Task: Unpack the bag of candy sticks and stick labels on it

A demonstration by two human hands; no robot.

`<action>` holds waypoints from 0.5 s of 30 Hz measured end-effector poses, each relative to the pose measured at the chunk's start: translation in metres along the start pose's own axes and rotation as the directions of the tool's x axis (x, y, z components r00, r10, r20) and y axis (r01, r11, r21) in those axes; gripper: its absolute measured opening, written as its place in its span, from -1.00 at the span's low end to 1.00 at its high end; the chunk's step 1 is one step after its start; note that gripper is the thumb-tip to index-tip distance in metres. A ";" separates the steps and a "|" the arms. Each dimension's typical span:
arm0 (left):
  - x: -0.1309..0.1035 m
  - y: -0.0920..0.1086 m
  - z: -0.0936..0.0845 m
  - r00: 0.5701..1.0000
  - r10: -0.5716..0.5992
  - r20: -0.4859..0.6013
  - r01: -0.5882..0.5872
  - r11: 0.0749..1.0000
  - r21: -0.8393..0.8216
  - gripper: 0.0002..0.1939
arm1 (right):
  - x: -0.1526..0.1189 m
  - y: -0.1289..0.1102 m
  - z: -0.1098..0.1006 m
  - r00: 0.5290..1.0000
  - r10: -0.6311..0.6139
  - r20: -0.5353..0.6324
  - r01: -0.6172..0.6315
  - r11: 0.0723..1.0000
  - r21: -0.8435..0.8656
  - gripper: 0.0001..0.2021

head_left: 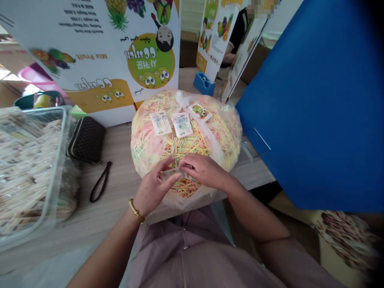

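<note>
Currently, the left hand (152, 186): its grip holds a small clear printed packet (169, 173), thumb on the near side and fingers on the far side.
Right hand (204, 170): fingers curled at the packet's right end; I can't make out whether its grip pinches the film, a stick or nothing.
Packet in hand: held just over the candy sticks (183, 147), towards the near side of the big translucent bag (215, 145).
Step in hand: handling one packet, I'd judge, perhaps parting its mouth or slipping sticks in; the fingers hide which.
Next move: seems to call for a steady left hold and light right fingertips, as thin film probably creases or slips easily.
Candy sticks: thin, loose, mostly yellow with pink and green among them.
On top of the bag: two pale printed packets (182, 125) side by side, with a fruit-printed packet (200, 112) to their right.
Left along the worktop (120, 150): a dark quilted wallet (87, 139), then a clear plastic tub (60, 160) heaped with packets.
Beyond the bag: an upside-down CC Stick carton (117, 66) and a blue tape dispenser (204, 83).
Right side: a large blue panel (309, 108), leaning at a slant.
</note>
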State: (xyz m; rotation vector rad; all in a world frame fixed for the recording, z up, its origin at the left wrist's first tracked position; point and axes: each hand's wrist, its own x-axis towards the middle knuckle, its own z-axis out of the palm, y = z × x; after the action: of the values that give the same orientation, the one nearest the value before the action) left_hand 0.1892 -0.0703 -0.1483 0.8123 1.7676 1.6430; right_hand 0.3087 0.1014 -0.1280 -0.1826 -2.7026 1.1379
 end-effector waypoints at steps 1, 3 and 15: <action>0.002 -0.001 0.000 0.999 -0.034 0.036 0.033 0.999 0.032 -0.66 | 0.001 0.000 0.001 0.999 0.012 -0.038 -0.011 0.999 0.048 -0.92; 0.007 -0.004 0.002 0.994 -0.106 0.032 0.106 0.994 -0.008 -0.74 | 0.002 0.004 0.005 0.986 0.100 -0.130 -0.077 0.983 0.166 -0.86; 0.010 -0.010 0.012 0.908 -0.375 0.186 0.414 0.736 -0.535 -0.56 | 0.003 0.017 0.020 0.970 0.215 -0.115 -0.180 0.950 0.255 -0.75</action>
State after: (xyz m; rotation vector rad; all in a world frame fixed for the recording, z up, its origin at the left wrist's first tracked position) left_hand 0.1913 -0.0551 -0.1593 0.1859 1.1793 1.6766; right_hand 0.3015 0.1001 -0.1537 -0.4863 -2.4371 1.4417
